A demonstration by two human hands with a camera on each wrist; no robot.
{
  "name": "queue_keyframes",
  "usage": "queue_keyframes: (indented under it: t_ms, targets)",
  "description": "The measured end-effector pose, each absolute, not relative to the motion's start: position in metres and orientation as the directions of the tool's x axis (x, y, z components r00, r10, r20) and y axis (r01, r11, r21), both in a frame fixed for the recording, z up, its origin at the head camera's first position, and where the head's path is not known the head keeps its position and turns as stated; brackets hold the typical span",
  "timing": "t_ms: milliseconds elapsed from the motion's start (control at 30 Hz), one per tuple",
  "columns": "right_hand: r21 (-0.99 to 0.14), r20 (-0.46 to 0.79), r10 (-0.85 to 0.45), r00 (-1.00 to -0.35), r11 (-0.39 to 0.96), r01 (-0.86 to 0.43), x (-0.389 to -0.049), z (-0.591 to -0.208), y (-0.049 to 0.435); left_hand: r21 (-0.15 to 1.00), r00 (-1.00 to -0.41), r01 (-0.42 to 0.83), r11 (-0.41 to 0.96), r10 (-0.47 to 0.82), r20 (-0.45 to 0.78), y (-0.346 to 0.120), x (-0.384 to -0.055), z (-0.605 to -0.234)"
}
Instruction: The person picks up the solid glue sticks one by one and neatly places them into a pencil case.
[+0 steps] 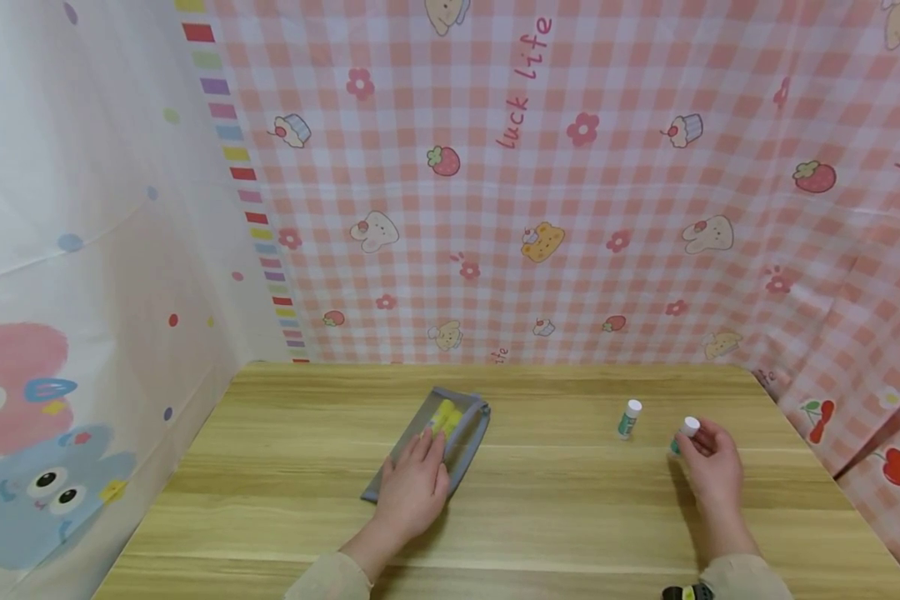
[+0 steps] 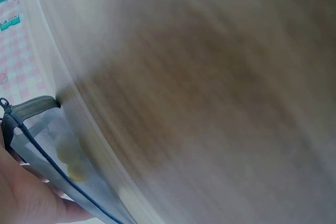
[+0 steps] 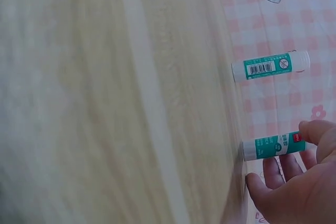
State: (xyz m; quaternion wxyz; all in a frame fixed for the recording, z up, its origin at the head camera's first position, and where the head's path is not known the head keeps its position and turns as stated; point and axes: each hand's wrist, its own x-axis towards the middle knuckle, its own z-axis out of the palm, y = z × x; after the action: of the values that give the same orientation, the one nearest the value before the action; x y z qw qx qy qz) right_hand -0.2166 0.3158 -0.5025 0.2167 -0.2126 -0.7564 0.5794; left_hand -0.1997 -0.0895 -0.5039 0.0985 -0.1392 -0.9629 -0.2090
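Observation:
Toward the right of the table, my right hand (image 1: 715,477) pinches a green-and-white glue stick (image 3: 270,146) between thumb and fingers. That stick stands upright, its base at the tabletop in the right wrist view. A second glue stick (image 1: 629,420), also upright with a white cap, stands a little to its left. My left hand (image 1: 416,490) rests on a grey mesh zip pouch (image 1: 472,442), fingers laid forward across it. Through the mesh show yellow items (image 1: 447,417), partly hidden by the fingertips. The pouch's dark zipper (image 2: 47,156) runs along its edge in the left wrist view.
The wood-grain table (image 1: 547,517) ends at a pink checked cloth (image 1: 495,275) hanging behind it. A white cartoon-printed cloth (image 1: 120,275) hangs on the left side. A small black device (image 1: 687,592) sits by the right sleeve.

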Motion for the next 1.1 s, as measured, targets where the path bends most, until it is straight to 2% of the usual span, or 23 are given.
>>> queue_keyframes:
  t_ms: [467, 1100]
  targets:
    - [-0.922, -0.008, 0.561, -0.828, 0.316, 0.223, -0.217, -0.504, 0.314, 0.369, -0.936, 0.322, 0.872, 0.234, 0.265, -0.090, -0.199, -0.502]
    - [-0.947, -0.016, 0.545, -0.839, 0.262, 0.188, -0.208, -0.499, 0.298, 0.374, -0.938, 0.318, 0.871, 0.230, 0.261, -0.090, -0.199, -0.503]
